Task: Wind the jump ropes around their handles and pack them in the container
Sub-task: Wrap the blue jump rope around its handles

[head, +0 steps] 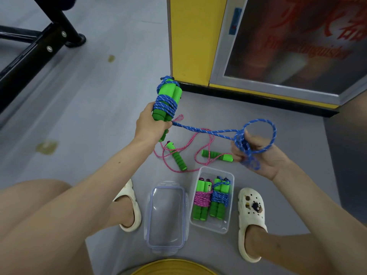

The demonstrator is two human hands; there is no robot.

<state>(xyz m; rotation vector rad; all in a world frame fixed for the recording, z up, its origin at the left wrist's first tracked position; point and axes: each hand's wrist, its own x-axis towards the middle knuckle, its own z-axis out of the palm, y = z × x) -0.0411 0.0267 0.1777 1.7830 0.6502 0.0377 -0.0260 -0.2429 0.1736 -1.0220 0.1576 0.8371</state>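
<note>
**Blue rope half wound, two bundles already boxed**

The left hand (152, 126) is wrapped tight round the lower end of a pair of green foam handles (168, 96), held side by side and pointing up and away. The blue jump rope (204, 132), a braided cord flecked with paler blue, circles the handles in a thick band at the middle, with another turn slung near the top. From just under that band the cord runs out taut, doubled, to the right hand (260, 155). There the fingers are curled in on a bunch of slack coils, thumb raised, and one wide loop (266, 128) stands above the fist.

Down on the grey floor beneath the stretched cord lies a pink jump rope (195, 155), loose and tangled, its two ribbed green handles (177, 157) apart from each other. Nearer the feet sits the clear container (210, 225), open, with two finished bundles lying side by side inside: a pink-wound one (201, 199) on the left, touching a blue-wound one (219, 197) on the right. The clear lid (166, 217) lies just beside the container. A white clog (251, 219) is planted to its right.
</note>
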